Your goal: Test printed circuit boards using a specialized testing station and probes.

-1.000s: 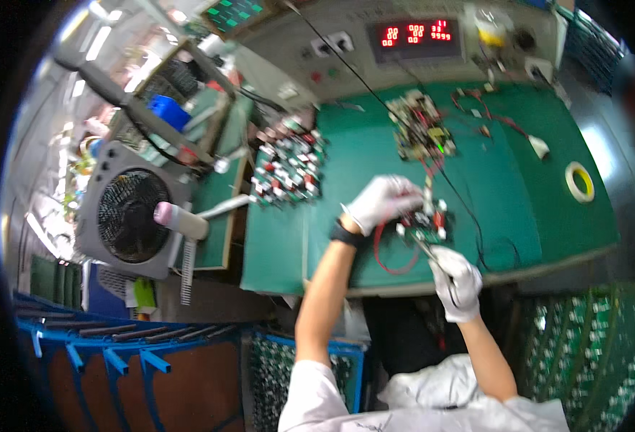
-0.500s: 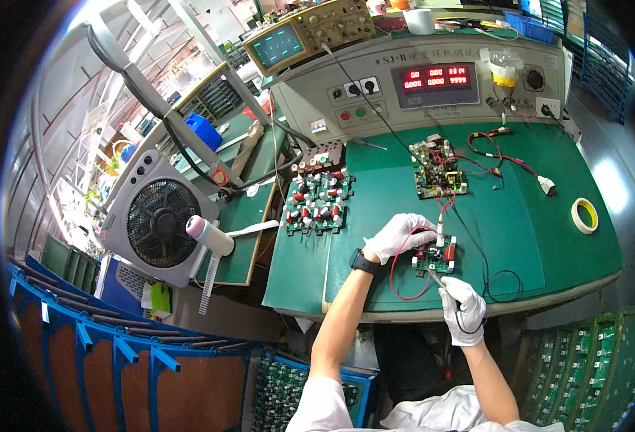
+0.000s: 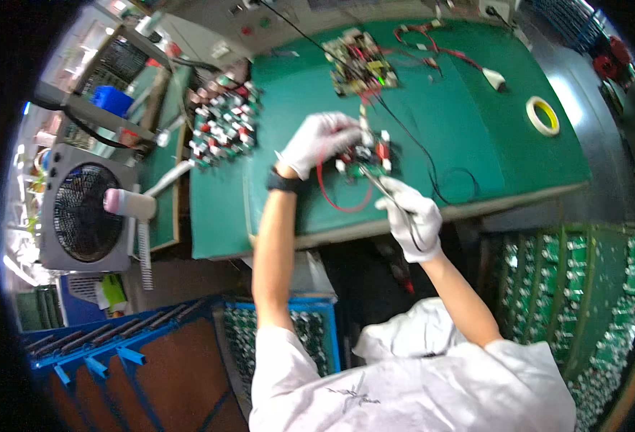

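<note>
Holding a probe (image 3: 378, 185), right grip (image 3: 413, 218) faces a green, red-and-white-studded board (image 3: 365, 155); left grip (image 3: 319, 142) unclear.

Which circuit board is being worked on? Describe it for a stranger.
On the green-topped workbench, find the white-gloved left hand and right hand. The small circuit board sits between them, unlike the larger board beyond and the boards clustered leftward.

The left hand (image 3: 324, 140) is covered by a plain white glove (image 3: 303, 153), and the right hand (image 3: 411, 216) is covered by a white glove that looks just the same. Past the cuff of the left one, a wide black band (image 3: 283, 180) is worn. A loose white top (image 3: 447, 396) with short sleeves (image 3: 278, 363) is worn too. Thin, dark, squiggly lines (image 3: 353, 395) are marked on its front, and it is creased by soft folds.
</note>
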Demonstrator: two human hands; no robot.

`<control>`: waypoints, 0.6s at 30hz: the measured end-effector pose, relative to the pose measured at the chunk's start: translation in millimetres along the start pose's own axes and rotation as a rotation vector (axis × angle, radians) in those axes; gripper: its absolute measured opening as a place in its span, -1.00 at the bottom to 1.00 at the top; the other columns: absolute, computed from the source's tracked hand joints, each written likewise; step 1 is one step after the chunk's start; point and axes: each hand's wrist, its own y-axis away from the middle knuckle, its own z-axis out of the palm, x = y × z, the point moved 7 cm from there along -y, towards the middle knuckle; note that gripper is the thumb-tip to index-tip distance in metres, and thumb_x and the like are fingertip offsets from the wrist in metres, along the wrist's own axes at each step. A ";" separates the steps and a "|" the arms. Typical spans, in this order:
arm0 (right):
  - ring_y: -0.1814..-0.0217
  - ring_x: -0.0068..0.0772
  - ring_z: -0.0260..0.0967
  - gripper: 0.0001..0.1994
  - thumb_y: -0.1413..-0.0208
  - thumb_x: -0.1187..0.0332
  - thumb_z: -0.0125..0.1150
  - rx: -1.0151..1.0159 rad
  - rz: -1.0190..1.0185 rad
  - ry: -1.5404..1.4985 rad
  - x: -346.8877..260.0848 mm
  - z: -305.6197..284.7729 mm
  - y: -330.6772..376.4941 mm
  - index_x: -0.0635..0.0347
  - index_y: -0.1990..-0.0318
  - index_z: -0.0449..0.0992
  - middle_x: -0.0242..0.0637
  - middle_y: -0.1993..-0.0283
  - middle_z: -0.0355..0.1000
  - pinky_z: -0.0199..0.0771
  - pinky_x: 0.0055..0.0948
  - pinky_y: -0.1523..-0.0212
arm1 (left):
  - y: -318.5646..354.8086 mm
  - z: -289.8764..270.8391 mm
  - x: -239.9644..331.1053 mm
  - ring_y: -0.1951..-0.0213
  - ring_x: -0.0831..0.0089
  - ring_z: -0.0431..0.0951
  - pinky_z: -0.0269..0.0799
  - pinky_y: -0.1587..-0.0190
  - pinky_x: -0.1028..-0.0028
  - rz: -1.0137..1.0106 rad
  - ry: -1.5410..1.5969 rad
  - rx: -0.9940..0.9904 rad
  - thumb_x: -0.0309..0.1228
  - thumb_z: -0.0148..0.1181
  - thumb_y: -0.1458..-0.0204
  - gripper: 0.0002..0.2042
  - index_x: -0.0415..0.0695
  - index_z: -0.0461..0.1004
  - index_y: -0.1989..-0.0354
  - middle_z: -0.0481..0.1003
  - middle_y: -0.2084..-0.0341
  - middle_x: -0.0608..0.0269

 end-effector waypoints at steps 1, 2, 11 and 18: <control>0.19 -0.14 0.72 -0.66 -0.19 0.65 0.31 -0.063 -0.147 0.131 -4.6 -3.1 -5.2 0.20 -0.02 0.31 0.21 -0.05 0.59 0.71 -0.35 0.26 | -8.7 -0.4 3.5 0.19 0.62 0.59 0.55 0.01 0.52 0.048 -0.144 0.006 -0.44 0.25 -0.30 -0.81 -0.27 0.63 0.02 0.68 0.21 0.31; 0.20 -0.14 0.71 -0.65 -0.18 0.67 0.30 -0.069 -0.132 0.133 -2.0 -5.1 -5.0 0.20 -0.02 0.31 0.22 -0.07 0.58 0.72 -0.36 0.27 | -11.2 0.4 4.6 0.18 0.63 0.59 0.55 0.01 0.52 0.077 -0.171 -0.004 -0.42 0.25 -0.30 -0.79 -0.27 0.63 0.01 0.68 0.20 0.31; 0.29 -0.23 0.68 -0.65 -0.14 0.70 0.32 0.007 -0.116 0.125 -6.0 -12.8 14.1 0.20 -0.01 0.37 0.05 -0.01 0.60 0.71 -0.42 0.33 | -0.8 12.9 13.8 0.35 0.57 0.55 0.50 0.23 0.48 0.267 -0.253 0.037 -0.27 0.29 -0.27 -0.72 -0.24 0.65 0.02 0.65 0.35 0.21; 0.33 -0.34 0.67 -0.81 -0.13 0.63 0.34 -0.093 -0.173 0.376 -14.7 -11.4 8.2 0.20 0.15 0.51 -0.09 0.02 0.61 0.65 -0.48 0.40 | -4.6 11.6 -0.5 0.10 0.54 0.61 0.53 -0.05 0.46 0.098 -0.231 -0.009 -0.32 0.27 -0.31 -0.73 -0.26 0.64 -0.01 0.68 0.13 0.25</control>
